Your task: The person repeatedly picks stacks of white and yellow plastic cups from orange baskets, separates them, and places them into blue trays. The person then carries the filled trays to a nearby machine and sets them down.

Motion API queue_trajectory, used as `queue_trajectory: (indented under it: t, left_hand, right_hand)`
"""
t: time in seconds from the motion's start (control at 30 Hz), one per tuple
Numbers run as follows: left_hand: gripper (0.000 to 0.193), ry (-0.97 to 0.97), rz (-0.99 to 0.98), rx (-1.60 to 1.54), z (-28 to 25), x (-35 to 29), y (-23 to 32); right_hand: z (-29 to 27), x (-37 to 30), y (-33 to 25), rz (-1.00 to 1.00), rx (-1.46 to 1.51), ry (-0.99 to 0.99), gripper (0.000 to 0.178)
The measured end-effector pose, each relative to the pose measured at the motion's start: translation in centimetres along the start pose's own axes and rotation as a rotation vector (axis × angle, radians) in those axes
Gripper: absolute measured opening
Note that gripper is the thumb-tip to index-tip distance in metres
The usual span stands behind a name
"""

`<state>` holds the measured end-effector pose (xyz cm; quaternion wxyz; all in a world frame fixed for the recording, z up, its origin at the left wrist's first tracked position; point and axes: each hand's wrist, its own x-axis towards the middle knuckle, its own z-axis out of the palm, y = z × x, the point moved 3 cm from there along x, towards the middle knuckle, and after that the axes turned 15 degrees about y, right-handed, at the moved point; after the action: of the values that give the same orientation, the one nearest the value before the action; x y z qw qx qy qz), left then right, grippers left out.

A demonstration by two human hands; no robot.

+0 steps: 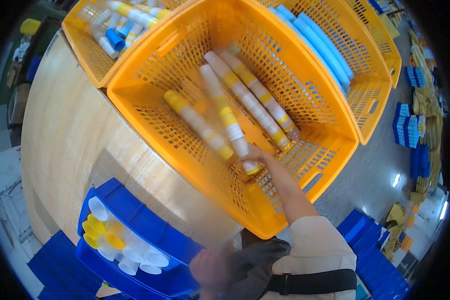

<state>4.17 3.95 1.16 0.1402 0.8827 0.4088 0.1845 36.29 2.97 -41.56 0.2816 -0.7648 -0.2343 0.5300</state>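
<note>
Inside a large orange perforated crate [185, 165] lie several long stacks of nested white and yellow cups [257, 112]. My right hand [252, 154] reaches down into the crate, its fingers closed round the lower end of one cup stack [227, 117]. To the left of it, a blurred cup stack [197, 125] lies along the crate's near side. My left hand [210, 270] is low in view beside a blue bin [150, 220], smeared by motion, so its fingers cannot be made out. White and yellow cups [127, 245] sit in that bin, open ends showing.
A wooden tabletop [75, 145] is to the left of the crate. Behind stands another orange crate [92, 65] with mixed cups; a third orange crate [370, 95] holds light blue stacks [320, 45]. Blue bins [370, 250] stand at lower right, on the grey floor's side.
</note>
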Motion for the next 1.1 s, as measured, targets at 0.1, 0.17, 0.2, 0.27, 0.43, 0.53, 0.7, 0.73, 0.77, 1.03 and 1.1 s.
queue_trajectory:
  t: [0.1, 0.17, 0.2, 0.27, 0.43, 0.53, 0.7, 0.73, 0.77, 1.03, 1.1]
  left_hand:
    - [0.024, 0.043, -0.014, -0.038, -0.3, -0.2, -0.1]
    - [0.026, 0.086, 0.015, -0.074, -0.6, -0.5, -0.5]
    - [0.026, 0.074, 0.013, -0.080, -0.6, -0.7, -0.6]
    - [0.027, 0.107, 0.027, -0.122, -0.9, -0.8, -0.7]
    - [0.034, 0.210, 0.091, -0.212, -3.0, -0.7, 0.3]
    - [0.037, 0.298, 0.027, -0.344, -5.2, -1.5, 0.3]
    - [0.037, 0.379, -0.036, -0.388, -9.9, -5.5, -1.0]
    - [0.034, 0.368, -0.060, -0.306, -11.2, -6.6, -1.6]
    - [0.032, 0.439, -0.045, -0.330, -12.6, -7.1, -2.4]
    - [0.061, 0.931, -0.386, -0.753, -23.1, -7.4, -13.1]
    - [0.071, 1.018, -0.567, -1.211, -25.0, -7.0, -17.4]
  right_hand:
    - [-2.1, -1.6, -4.0, 0.116, 0.241, 0.180, 0.076]
    - [-3.6, -3.6, -6.5, 0.171, 0.436, 0.033, 0.074]
    - [-4.0, -4.9, -7.6, 0.196, 0.484, 0.006, 0.073]
    - [-5.1, -7.3, -9.6, 0.145, 0.461, 0.016, 0.077]
    - [-7.0, -13.6, -13.8, -0.158, 0.229, 0.216, 0.084]
    - [-7.3, -15.3, -17.1, -0.293, 0.097, 0.314, 0.085]
    - [-6.3, -17.8, -23.8, -0.584, 0.011, 0.441, 0.066]
    - [-6.0, -19.2, -24.8, -0.607, -0.022, 0.446, 0.065]
    - [-5.4, -21.0, -25.9, -0.701, -0.044, 0.458, 0.064]
    - [3.1, -41.0, -32.2, -0.995, -0.326, 0.134, 0.066]
    - [7.4, -46.1, -32.9, -0.928, -0.361, -0.136, 0.073]
